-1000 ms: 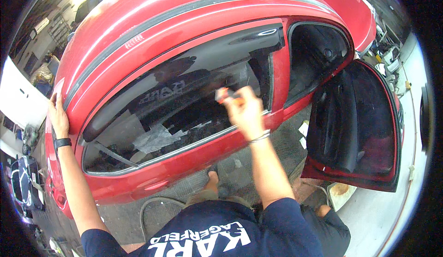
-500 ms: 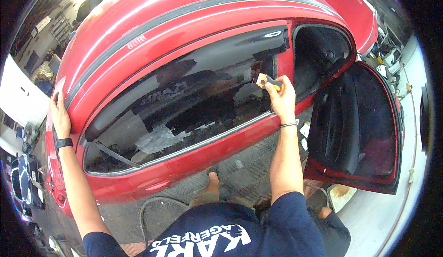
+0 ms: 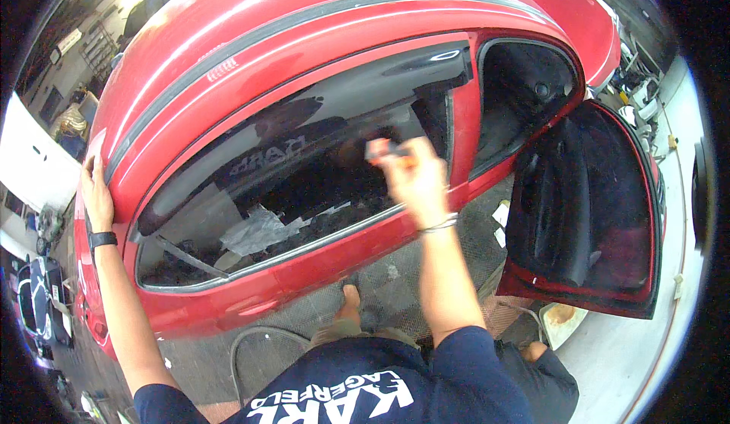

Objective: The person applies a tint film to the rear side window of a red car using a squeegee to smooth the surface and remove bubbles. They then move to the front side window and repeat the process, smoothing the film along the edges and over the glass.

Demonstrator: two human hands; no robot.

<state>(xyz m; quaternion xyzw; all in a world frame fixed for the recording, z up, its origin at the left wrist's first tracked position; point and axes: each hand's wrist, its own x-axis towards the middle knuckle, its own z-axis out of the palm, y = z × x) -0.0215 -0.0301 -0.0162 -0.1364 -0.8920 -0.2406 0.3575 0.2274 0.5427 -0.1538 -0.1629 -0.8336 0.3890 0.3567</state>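
Note:
In front of the dark car window [image 3: 304,158], my right hand [image 3: 418,177] is closed round a small hand scraper [image 3: 379,150] with a black and orange-yellow handle. Motion blurs both hand and scraper, and whether the scraper touches the glass I cannot tell. My left hand [image 3: 97,196] lies with fingers stretched out against the red car body [image 3: 228,70] at the far left. Along the lower part of the window, pale ragged patches [image 3: 262,230] show on or through the glass.
An opened car door [image 3: 585,211] with a dark inner panel stands out at the right. Beside it runs a white wall [image 3: 680,188]. A hose [image 3: 242,340] curves over the floor near my feet. Another person's dark clothing [image 3: 544,382] shows at the lower right.
My right hand, with the scraper, has moved left and slightly down across the window, away from its right edge. My left hand has stayed on the car body.

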